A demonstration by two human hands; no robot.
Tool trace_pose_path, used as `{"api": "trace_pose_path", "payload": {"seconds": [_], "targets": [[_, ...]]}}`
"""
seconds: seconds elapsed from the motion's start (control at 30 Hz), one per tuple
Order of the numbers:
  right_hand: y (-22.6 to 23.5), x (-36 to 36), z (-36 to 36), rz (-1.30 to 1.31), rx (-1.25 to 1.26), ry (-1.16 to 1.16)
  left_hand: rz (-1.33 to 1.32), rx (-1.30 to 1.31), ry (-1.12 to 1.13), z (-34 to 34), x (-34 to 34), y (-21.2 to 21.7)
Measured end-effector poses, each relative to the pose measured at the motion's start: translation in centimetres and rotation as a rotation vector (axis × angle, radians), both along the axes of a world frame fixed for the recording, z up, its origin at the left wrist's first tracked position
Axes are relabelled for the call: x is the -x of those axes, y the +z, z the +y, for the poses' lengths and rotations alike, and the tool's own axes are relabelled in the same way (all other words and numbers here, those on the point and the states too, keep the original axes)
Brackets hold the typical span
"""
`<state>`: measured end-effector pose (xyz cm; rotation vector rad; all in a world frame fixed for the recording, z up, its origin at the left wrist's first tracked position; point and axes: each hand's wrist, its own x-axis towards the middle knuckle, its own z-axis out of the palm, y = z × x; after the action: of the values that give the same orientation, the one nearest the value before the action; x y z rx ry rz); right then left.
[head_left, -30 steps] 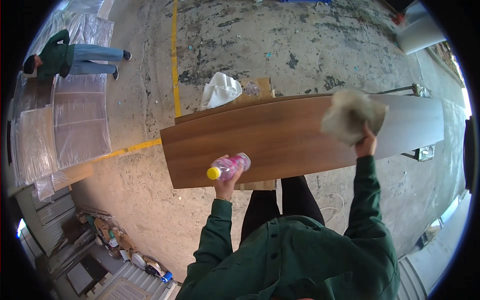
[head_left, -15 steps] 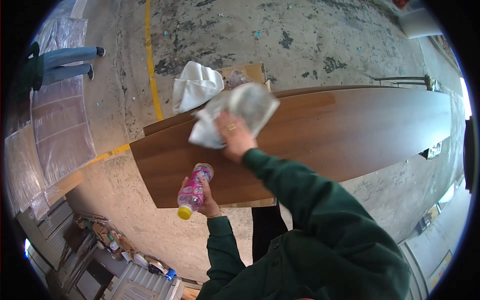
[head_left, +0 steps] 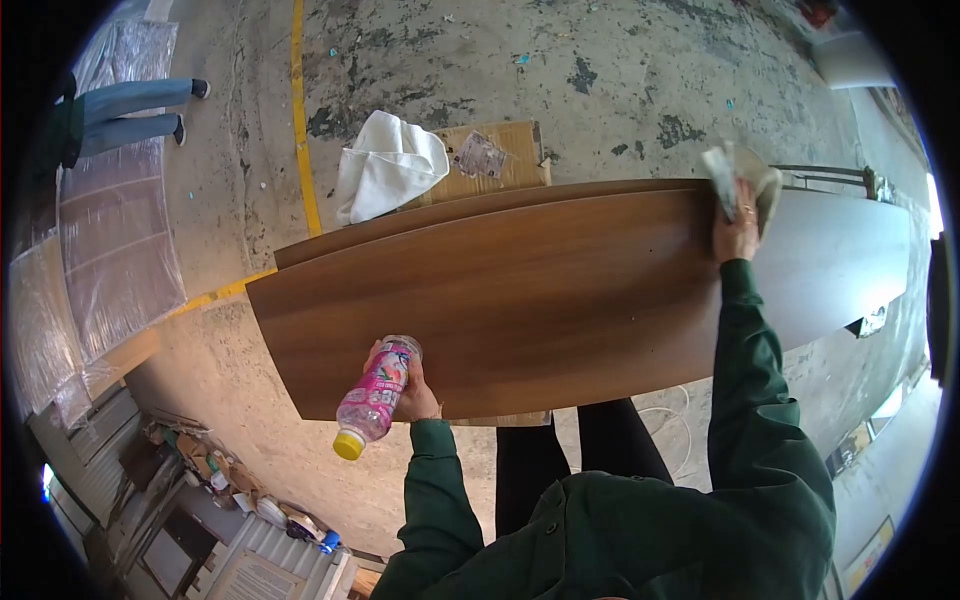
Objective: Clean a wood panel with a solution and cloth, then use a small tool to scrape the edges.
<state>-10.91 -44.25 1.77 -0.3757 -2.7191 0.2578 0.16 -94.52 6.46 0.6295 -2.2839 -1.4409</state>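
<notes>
A long brown wood panel (head_left: 500, 300) lies across in front of me, another board edge showing behind it. My left hand (head_left: 413, 388) is wrapped round a clear plastic bottle (head_left: 375, 396) with a pink label and yellow cap. The bottle is tilted, cap toward the lower left, above the panel's near left edge. At the panel's far edge, right of the middle, my right hand (head_left: 738, 222) presses on a pale cloth (head_left: 766, 190), fingers closed over part of it. The cloth is slightly blurred and partly hidden by the hand.
A folded white cloth (head_left: 390, 165) and a crumpled wrapper (head_left: 480, 155) lie on cardboard (head_left: 520, 150) beyond the panel. Plastic-wrapped boards (head_left: 120, 240) are stacked at left, with a person (head_left: 130, 115) beside them. A yellow line (head_left: 301, 120) crosses the floor. A pale cable (head_left: 685, 430) lies near my legs.
My right hand has swept the cloth rightward along the panel, from the left part to the far edge right of the middle. The left hand's bottle has shifted slightly down and left.
</notes>
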Motion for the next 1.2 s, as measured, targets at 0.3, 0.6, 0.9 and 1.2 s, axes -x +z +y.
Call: {"api": "trace_pose_path", "payload": {"seconds": [0.3,0.6,0.9,1.2], "targets": [[3.7,0.8,-27.7,-0.329,0.439,0.401,-0.018,0.158,0.149,-1.6,-1.6,-3.1],[2.8,2.0,-28.2,-0.293,0.541,0.718,-0.043,0.278,0.204,-0.5,-1.3,-3.8],[-2.0,-3.2,13.5,0.024,0.259,-0.035,-0.214,0.195,0.356,-0.1,-1.3,-2.9],[-5.3,-1.3,23.7,-0.384,0.048,-0.559,-0.109,0.108,0.400,-1.9,-2.9,-3.3]]}}
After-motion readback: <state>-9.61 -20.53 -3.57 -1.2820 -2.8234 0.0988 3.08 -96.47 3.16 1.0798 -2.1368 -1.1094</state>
